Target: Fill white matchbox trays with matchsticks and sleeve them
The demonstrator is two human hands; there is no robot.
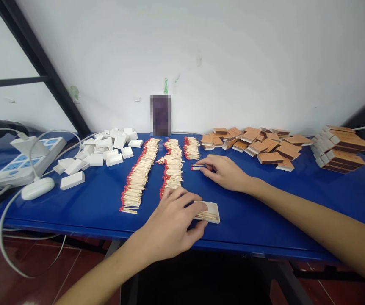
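Note:
My left hand (178,220) grips a white matchbox tray (214,207) near the table's front edge, fingers and thumb on either side of its left part. Several matchsticks (207,215) lie inside the tray; my fingers hide its left end. Farther back, my right hand (222,171) pinches a few red-tipped matches (196,167) between thumb and fingers, just above or on the tabletop. Left of it lie three rows of matches: a long row (141,173), a middle row (172,165) partly behind my left hand, and a short row (191,148).
A heap of white trays (106,148) lies at the back left, beside a power strip (26,163) with cables. Orange-brown matchbox sleeves (261,144) are piled at the back right, near stacked matchboxes (341,148). A pixelated dark object (160,115) stands against the wall.

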